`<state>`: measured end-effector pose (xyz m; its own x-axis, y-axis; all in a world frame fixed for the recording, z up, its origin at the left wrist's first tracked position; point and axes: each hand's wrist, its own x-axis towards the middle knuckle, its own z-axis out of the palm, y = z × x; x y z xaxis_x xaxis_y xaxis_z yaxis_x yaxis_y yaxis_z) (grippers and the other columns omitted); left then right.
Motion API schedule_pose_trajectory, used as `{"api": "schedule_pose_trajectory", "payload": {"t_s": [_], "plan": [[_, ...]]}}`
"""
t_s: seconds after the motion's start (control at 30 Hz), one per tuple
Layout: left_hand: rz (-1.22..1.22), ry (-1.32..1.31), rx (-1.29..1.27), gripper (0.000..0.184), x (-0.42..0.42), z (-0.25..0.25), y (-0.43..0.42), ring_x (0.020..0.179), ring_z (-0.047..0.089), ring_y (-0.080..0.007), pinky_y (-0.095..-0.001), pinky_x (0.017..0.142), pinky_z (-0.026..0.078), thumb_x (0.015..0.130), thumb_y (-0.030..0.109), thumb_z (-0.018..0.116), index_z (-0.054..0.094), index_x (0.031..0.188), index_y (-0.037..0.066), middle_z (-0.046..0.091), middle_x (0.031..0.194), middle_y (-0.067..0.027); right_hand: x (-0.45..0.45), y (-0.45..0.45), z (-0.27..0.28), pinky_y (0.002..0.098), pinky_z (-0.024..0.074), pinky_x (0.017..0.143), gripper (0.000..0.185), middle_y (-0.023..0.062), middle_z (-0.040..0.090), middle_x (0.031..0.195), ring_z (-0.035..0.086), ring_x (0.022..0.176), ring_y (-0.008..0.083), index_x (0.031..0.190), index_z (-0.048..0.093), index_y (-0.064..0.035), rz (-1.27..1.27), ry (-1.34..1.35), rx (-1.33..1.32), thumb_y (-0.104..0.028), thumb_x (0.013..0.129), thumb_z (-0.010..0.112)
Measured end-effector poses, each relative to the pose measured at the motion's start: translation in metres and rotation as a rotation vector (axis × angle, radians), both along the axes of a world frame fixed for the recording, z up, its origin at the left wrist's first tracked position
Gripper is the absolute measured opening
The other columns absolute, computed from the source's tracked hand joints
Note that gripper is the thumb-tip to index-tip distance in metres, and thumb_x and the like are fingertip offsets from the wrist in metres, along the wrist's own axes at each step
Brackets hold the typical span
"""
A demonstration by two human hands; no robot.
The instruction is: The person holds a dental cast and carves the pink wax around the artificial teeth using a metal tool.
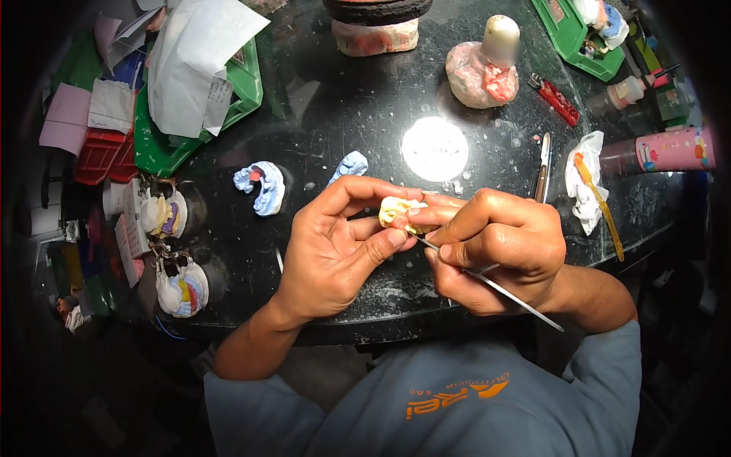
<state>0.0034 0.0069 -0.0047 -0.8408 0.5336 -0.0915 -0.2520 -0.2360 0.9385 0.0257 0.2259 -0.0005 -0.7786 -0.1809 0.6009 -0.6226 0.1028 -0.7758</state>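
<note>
Between my two hands, above the front part of the black table, is a small yellow dental model (397, 211) with a pinkish patch. My left hand (335, 247) grips it between thumb and fingers from the left. My right hand (499, 247) holds a thin metal tool (514, 295) like a pen, its tip against the model's lower right side. Some fingers of my right hand also touch the model. Just behind my left fingers lies a blue model piece (350, 165), and a blue arch-shaped model (266, 188) sits further left.
Green trays (247, 95) with papers stand back left; another green tray (560, 34) is back right. Mounted models (181, 288) sit at the left edge. An alcohol lamp (500, 46), red knife (558, 101), metal-bladed tool (543, 167), tissue (585, 194) and pink cup (674, 148) are right.
</note>
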Motion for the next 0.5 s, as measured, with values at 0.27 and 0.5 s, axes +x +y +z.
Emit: {"api": "schedule_pose_trajectory", "payload": {"t_s": [0.27, 0.5], "plan": [[0.000, 0.029, -0.003, 0.035, 0.0000, 0.0019, 0.0019, 0.125, 0.069, -0.0292, -0.0354, 0.099, 0.063, 0.103, 0.003, 0.068, 0.052, 0.133, -0.004, 0.062, 0.139, -0.0274, -0.0010, 0.0002, -0.0001, 0.0364, 0.0681, 0.084, 0.016, 0.0108, 0.070, 0.081, 0.081, 0.090, 0.0299, 0.076, 0.068, -0.0001, 0.005, 0.006, 0.001, 0.008, 0.077, 0.081], [0.004, 0.026, 0.023, 0.034, 0.0005, -0.0004, 0.0022, 0.124, 0.068, -0.0297, -0.0374, 0.100, 0.064, 0.103, 0.003, 0.067, 0.051, 0.133, -0.005, 0.062, 0.138, -0.0276, -0.0006, 0.0009, -0.0004, 0.0383, 0.0681, 0.086, 0.015, 0.0108, 0.070, 0.081, 0.081, 0.089, 0.0294, 0.076, 0.068, 0.0004, 0.014, 0.004, 0.007, 0.008, 0.076, 0.081]]}}
